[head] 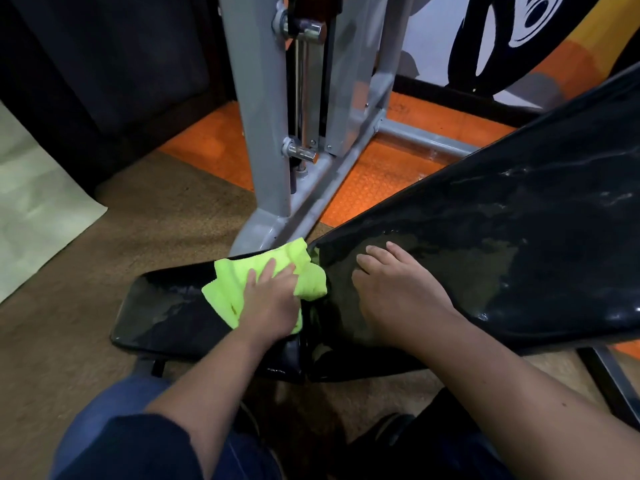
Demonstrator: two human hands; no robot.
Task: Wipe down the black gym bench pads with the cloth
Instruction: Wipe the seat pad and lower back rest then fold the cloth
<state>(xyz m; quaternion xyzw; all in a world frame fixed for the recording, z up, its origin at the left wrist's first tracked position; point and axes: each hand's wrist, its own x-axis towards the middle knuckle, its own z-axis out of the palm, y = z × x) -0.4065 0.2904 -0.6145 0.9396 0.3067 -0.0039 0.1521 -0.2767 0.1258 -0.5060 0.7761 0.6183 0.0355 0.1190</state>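
On the left we see the small seat pad (166, 306), black and streaked with wet. Our left hand (270, 306) presses the green cloth (242, 278) flat on its right end, fingers straight and spread, close to the gap between the two pads. To the right, our right hand (398, 292) rests open on the near end of the long back pad (519, 244), holding nothing. We judge the wiping is in progress; next the cloth should sweep over the seat pad, then move onto the back pad.
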